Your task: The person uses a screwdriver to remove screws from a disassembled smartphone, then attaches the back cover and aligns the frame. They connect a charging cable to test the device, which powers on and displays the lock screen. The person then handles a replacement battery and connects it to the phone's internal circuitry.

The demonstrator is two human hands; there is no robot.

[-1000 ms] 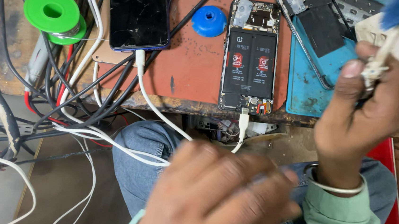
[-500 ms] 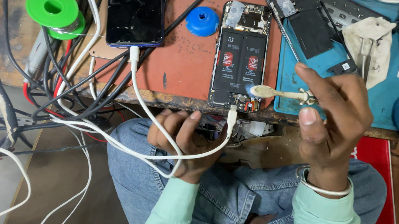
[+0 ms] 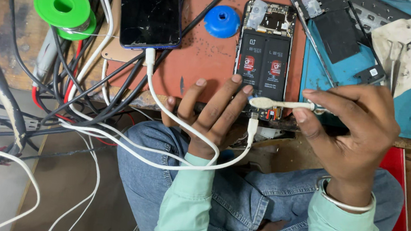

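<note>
Two hands were logged. Left hand (image 3: 210, 113), centre frame: fingers spread open, tips rested on lower edge of opened phone (image 3: 264, 56), nothing gripped. Right hand (image 3: 351, 127), right of centre: fingers closed round one white brush (image 3: 279, 104), head held at phone's bottom end. One intact phone (image 3: 150, 11) was noted upper left; one green solder spool (image 3: 65, 9); one blue cap (image 3: 221, 21); two white cables (image 3: 166, 112) plugged into phones.
</note>
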